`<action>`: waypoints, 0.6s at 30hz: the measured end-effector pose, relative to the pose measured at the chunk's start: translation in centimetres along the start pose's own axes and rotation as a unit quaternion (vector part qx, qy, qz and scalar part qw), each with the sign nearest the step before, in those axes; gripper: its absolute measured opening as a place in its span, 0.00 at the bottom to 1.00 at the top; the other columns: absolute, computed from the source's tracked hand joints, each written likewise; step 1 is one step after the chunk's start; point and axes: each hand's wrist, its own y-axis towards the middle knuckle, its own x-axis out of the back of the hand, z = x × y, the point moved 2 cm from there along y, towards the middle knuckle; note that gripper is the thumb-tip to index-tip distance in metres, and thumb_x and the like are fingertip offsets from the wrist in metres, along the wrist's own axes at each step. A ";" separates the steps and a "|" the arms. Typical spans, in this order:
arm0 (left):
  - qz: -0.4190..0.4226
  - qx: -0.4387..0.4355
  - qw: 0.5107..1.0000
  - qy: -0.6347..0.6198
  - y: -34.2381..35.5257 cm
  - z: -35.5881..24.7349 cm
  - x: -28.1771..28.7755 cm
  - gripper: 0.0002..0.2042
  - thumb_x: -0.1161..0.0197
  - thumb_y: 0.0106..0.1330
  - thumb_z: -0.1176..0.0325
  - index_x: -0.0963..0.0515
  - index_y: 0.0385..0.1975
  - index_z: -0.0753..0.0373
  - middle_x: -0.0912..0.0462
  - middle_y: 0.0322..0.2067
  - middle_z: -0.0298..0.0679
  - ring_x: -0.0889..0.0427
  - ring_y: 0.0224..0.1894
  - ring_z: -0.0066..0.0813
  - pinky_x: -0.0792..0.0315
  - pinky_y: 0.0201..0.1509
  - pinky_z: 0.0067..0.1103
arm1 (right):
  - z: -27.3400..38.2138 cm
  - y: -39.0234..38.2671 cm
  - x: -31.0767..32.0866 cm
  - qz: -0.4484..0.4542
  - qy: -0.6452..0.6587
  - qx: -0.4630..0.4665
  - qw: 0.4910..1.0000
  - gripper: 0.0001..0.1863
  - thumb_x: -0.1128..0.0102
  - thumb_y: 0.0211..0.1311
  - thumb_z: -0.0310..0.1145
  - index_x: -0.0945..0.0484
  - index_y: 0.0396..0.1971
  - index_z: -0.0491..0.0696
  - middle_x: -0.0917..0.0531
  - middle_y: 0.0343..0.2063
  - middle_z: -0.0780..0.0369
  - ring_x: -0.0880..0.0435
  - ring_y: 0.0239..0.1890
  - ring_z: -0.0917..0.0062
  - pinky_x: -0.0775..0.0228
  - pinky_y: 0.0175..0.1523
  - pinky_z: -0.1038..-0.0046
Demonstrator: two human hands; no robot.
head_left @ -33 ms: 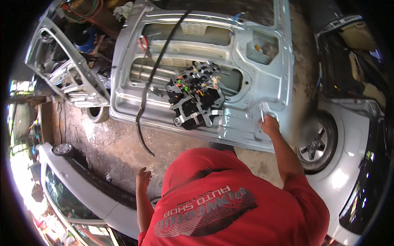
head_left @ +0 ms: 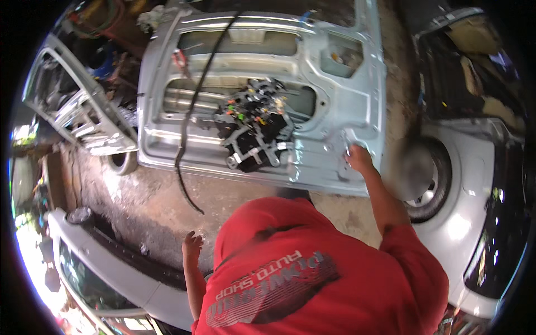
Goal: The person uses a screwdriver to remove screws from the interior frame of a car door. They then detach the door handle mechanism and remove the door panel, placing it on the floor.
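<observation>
A silver vehicle door panel (head_left: 329, 159) lies flat in front of me, inner side up. My right hand (head_left: 358, 158) is at its near right corner, fingers curled round a small pale, shiny thing that is mostly hidden. Away from the door, my left hand (head_left: 192, 245) hangs over the floor, fingers bent and apart, with nothing in it. On the panel's middle rests a pile of black and grey parts (head_left: 254, 131) with orange and green bits. A long black rubber strip (head_left: 190, 106) crosses the door's left side and droops over the near edge.
Red-handled pliers (head_left: 179, 60) lie at the panel's far left. A bare door frame (head_left: 84, 106) leans at the left by a tyre (head_left: 120, 162). A silver car body with a wheel (head_left: 427, 187) stands close on the right; a pale car (head_left: 106, 259) is at the lower left.
My view has shifted slightly, so the door appears farther left and higher. Both hands keep nearly the same places, the right one still at the door's near right corner.
</observation>
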 end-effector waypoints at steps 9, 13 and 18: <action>-0.011 -0.062 0.998 -0.026 -1.6 15.5 5.7 0.24 0.38 0.63 0.67 0.28 0.59 0.67 0.15 0.36 0.43 0.15 0.32 0.27 0.24 0.30 0.23 | 5.8 -4.0 7.9 0.065 0.469 -0.091 0.876 0.04 0.40 0.63 0.29 0.22 0.35 0.46 0.20 0.24 0.64 0.20 0.24 0.78 0.25 0.31 0.74; 0.012 -0.122 0.991 -0.059 -3.0 13.5 9.3 0.21 0.38 0.64 0.70 0.26 0.58 0.68 0.15 0.36 0.41 0.16 0.35 0.24 0.25 0.34 0.20 | 19.5 -11.9 8.4 0.125 0.568 0.025 0.813 0.08 0.41 0.65 0.35 0.23 0.38 0.48 0.18 0.27 0.64 0.19 0.28 0.79 0.23 0.35 0.73; 0.057 -0.337 0.922 -0.179 -9.0 -2.4 10.7 0.23 0.41 0.72 0.62 0.30 0.62 0.67 0.20 0.47 0.44 0.19 0.48 0.29 0.25 0.48 0.22 | 43.7 -21.9 1.0 0.357 0.497 0.194 0.767 0.13 0.41 0.66 0.36 0.21 0.43 0.42 0.15 0.30 0.61 0.15 0.30 0.78 0.21 0.37 0.73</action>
